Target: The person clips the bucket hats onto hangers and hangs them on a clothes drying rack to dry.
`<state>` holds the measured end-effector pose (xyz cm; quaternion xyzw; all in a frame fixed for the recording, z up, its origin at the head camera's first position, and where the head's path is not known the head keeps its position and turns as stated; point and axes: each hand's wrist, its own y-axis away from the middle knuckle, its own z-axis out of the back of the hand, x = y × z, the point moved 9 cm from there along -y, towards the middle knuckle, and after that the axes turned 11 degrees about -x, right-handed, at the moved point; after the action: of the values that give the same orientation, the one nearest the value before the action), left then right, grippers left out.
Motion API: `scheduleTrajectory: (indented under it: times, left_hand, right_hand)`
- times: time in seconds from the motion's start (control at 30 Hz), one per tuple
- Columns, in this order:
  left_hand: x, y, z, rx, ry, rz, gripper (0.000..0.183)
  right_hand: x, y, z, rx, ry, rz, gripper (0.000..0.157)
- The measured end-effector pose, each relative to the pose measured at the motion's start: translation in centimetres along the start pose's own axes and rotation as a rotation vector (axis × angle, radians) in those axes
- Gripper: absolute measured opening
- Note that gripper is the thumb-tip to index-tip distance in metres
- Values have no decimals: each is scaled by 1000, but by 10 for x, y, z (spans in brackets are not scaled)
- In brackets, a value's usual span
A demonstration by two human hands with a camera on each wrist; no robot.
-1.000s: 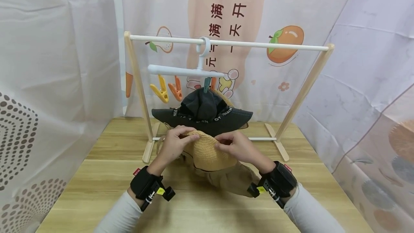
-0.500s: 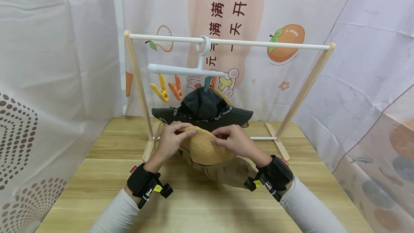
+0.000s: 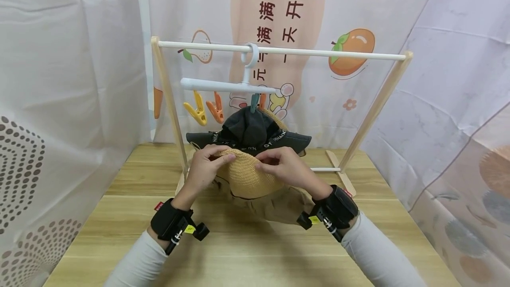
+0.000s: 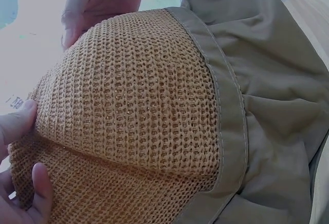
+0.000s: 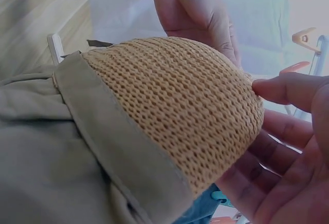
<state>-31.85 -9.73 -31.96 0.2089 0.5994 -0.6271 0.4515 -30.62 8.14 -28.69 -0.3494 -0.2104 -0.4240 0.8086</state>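
Both hands hold a sun hat with a straw-coloured knitted crown (image 3: pixel 251 180) and a drooping khaki cloth brim (image 3: pixel 279 207). My left hand (image 3: pixel 204 166) pinches the top of the crown on its left side, thumb on the near face. On the other side, my right hand (image 3: pixel 287 164) pinches the crown between thumb and fingers, as the right wrist view also shows. Just behind hangs a dark bucket hat (image 3: pixel 250 133) with white lettering, gripped at its top by a teal clothespin (image 3: pixel 254 102). The held hat overlaps its brim in the head view.
A pale blue hanger (image 3: pixel 223 86) hooks over the white rod (image 3: pixel 318 52) of a wooden rack (image 3: pixel 372 110). Yellow (image 3: pixel 195 112) and orange (image 3: pixel 215 109) clothespins dangle at its left. Another orange clothespin (image 3: pixel 262 101) is beside the teal one, near a straw-coloured hat (image 3: pixel 275 118) behind.
Both hands have lifted the straw-and-khaki hat slightly, a little leftward and toward the rack. The grip looks the same, and the hanging hat stays in place.
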Motion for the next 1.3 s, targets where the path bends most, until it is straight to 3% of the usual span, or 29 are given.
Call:
scheduleTrajectory:
  times: [0.37, 0.8, 1.3]
  left_hand:
    - [-7, -6, 8, -21, -6, -20, 29]
    - [-12, -11, 25, -77, -2, -27, 27]
    - [-17, -19, 36, -126, -43, -14, 28]
  right_hand:
    - [9, 0, 3, 48, -22, 4, 21]
    - [30, -24, 0, -6, -5, 59, 17]
    - [47, -41, 8, -21, 69, 40, 18]
